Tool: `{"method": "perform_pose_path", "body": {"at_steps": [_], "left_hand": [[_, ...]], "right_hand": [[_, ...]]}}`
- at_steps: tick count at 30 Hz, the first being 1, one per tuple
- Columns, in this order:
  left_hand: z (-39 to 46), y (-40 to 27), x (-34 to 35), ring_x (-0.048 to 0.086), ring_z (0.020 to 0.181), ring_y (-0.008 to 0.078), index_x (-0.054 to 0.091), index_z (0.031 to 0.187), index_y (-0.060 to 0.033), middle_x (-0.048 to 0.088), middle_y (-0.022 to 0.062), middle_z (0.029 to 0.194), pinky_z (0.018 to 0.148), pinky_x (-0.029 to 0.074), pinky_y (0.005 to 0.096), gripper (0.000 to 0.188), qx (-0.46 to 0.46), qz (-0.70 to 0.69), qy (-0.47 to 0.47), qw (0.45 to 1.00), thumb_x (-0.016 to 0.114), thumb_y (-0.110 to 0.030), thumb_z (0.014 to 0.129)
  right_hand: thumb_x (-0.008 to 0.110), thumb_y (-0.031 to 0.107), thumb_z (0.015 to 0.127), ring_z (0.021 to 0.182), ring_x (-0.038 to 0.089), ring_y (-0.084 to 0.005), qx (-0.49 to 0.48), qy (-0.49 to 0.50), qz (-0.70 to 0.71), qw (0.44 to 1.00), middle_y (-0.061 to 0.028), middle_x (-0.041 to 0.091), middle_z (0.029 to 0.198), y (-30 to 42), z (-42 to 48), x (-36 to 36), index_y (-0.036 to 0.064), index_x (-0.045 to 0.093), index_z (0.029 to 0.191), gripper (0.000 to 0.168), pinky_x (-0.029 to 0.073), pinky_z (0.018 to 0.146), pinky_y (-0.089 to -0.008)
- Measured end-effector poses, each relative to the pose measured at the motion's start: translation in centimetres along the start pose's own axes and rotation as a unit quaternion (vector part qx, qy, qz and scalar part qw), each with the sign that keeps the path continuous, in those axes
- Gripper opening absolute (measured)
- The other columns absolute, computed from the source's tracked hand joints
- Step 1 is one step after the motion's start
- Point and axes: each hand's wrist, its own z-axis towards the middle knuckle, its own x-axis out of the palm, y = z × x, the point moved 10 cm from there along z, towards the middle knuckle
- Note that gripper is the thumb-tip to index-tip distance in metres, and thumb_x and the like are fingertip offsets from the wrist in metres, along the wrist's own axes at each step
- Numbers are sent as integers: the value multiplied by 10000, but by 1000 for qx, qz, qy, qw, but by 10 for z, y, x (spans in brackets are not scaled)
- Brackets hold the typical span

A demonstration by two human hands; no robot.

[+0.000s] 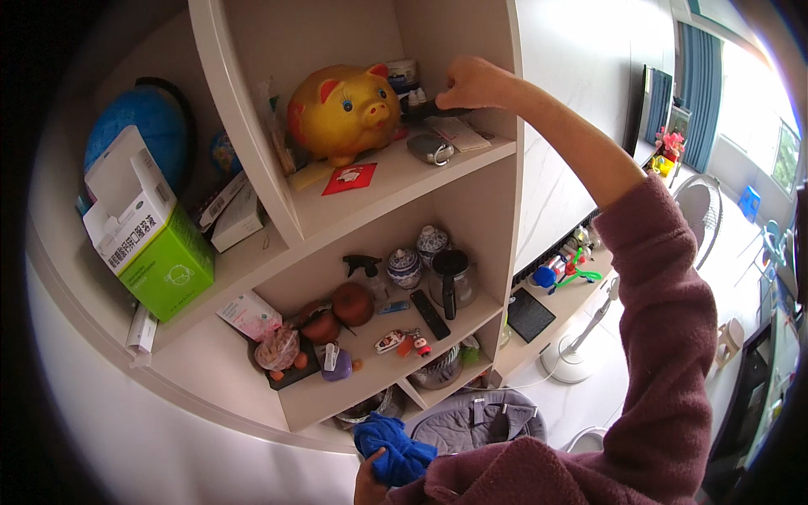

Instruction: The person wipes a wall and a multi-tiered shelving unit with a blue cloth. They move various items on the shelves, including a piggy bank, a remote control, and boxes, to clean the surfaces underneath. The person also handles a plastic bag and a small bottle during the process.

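At the bottom, my left hand (370, 481) grips a bunched blue cloth (394, 449). My right arm reaches up to the upper shelf (404, 183), its fingers curled. A dark flat object (445, 112) lies just below my right hand (475, 85); whether I hold it or only touch it is unclear. Left of that hand stands a golden piggy bank (344, 113) with red ears, and behind it a small jar (403, 72). A grey key-fob-like item (430, 149), some papers (464, 134) and a red envelope (349, 178) rest near the shelf front.
The left compartment holds a globe (136, 132) and an open green-and-white box (158, 252). Below are a glass pitcher (464, 287), lidded porcelain jars (404, 268), a remote control (430, 314) and a spray bottle (372, 271). A standing fan (568, 360) and a grey padded seat (480, 416) occupy the floor.
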Motion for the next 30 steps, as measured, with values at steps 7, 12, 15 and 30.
{"method": "perform_pose_path", "body": {"at_steps": [7,12,15,30], "left_hand": [[-2,-2,-2,485,1088,251,486,1178,-76,499,162,1152,945,383,377,515,9,-3,-10,1000,590,114,711],[-2,1,0,483,1092,249,492,1174,-78,498,162,1154,949,379,376,518,7,0,-7,1000,591,124,707],[-6,1,-3,481,1095,247,496,1171,-79,498,162,1155,951,376,375,520,17,4,-8,1000,591,130,705],[-6,-53,27,467,1119,283,475,1185,-65,456,169,1215,972,354,424,459,152,38,68,985,587,26,749]], "right_hand": [[618,324,693,586,584,-256,-80,-18,7,997,-175,588,625,31,-16,6,-37,632,712,362,475,571,-333],[588,389,780,538,557,-256,-61,-14,60,996,-161,566,578,33,-20,16,-39,630,723,434,462,575,-321],[535,379,827,518,540,-254,-35,-17,81,996,-163,555,565,20,-18,6,-46,618,737,442,446,547,-337],[523,304,861,676,563,-153,-118,-160,144,969,-117,609,770,28,-62,-22,-14,625,888,335,444,621,-286]]}}
